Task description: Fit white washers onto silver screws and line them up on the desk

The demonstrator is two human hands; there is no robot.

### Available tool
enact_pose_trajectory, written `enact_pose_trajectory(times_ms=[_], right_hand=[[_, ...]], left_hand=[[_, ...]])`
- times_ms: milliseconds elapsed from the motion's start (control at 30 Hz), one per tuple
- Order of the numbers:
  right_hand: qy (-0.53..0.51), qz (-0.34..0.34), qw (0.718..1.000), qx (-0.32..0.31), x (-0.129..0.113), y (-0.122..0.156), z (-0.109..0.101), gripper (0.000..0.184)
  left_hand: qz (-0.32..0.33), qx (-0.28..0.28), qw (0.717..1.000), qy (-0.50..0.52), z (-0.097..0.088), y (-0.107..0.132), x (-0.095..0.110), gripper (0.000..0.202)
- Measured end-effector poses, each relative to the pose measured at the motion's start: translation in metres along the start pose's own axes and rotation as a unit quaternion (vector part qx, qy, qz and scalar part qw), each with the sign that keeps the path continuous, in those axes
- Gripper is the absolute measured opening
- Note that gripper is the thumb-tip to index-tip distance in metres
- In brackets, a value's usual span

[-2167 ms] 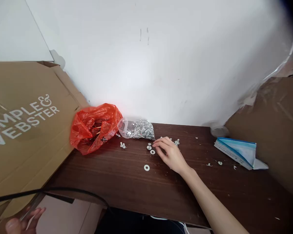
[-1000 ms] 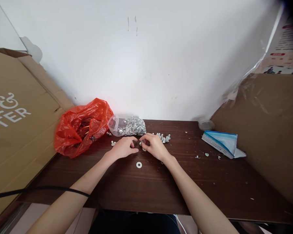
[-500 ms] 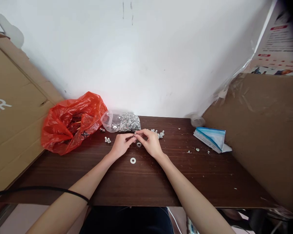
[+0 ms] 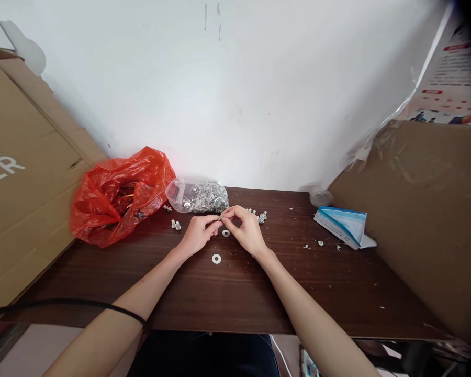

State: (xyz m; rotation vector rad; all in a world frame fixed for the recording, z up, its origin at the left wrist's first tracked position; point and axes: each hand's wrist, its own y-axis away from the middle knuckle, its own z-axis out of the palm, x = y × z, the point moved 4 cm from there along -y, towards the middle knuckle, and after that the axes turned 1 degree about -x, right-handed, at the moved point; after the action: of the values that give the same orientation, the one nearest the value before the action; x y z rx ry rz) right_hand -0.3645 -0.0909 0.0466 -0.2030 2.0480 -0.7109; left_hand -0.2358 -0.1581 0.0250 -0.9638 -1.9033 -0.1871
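My left hand (image 4: 200, 232) and my right hand (image 4: 245, 229) meet over the middle of the table, both closed in a pinch. Between their fingertips is a small metal fastener (image 4: 220, 217), mostly covered, its exact kind too small to make out. Just below the fingers lies a flat washer (image 4: 226, 233). Another, paler washer (image 4: 216, 258) rests nearer the front edge. Two short bolts (image 4: 176, 224) stand left of my left hand. Beyond my right hand is a group of several bolts (image 4: 262, 217), partly hidden by it.
A clear bag of metal fasteners (image 4: 210, 197) lies against the wall beside a red plastic bag (image 4: 98, 209). Cardboard boxes flank the brown table (image 4: 172, 303). At right are a blue-white packet (image 4: 339, 225), a clear round container (image 4: 321, 196) and scraps. A black cable (image 4: 63, 301) crosses my left forearm.
The view has shifted slightly, so everything sits a little farther right. Both hands keep their pinch on the small fastener, with only slight finger movement.
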Motion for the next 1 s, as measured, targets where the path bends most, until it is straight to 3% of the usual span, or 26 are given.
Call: enact_pose_trajectory(times_ms=[267, 433, 733, 833, 1000], right_hand=[[0.019, -0.025, 0.999, -0.041, -0.003, 0.000, -0.001, 0.017], [0.000, -0.034, 0.999, -0.032, -0.008, 0.000, -0.007, 0.015], [-0.017, -0.049, 0.998, -0.032, -0.013, -0.001, -0.008, 0.014], [0.015, -0.027, 0.999, -0.037, -0.009, -0.001, -0.007, 0.017], [0.144, 0.037, 0.987, -0.062, -0.002, 0.001, -0.008, 0.040]], left_hand=[[0.044, 0.010, 0.997, -0.062, -0.002, 0.003, 0.007, 0.028], [0.086, 0.034, 0.993, -0.072, -0.002, 0.003, 0.011, 0.022], [0.104, 0.024, 0.990, -0.094, 0.002, 0.005, 0.009, 0.026], [0.108, 0.020, 0.987, -0.113, 0.002, 0.006, 0.012, 0.025], [0.127, 0.003, 0.981, -0.150, 0.004, 0.007, 0.017, 0.023]])
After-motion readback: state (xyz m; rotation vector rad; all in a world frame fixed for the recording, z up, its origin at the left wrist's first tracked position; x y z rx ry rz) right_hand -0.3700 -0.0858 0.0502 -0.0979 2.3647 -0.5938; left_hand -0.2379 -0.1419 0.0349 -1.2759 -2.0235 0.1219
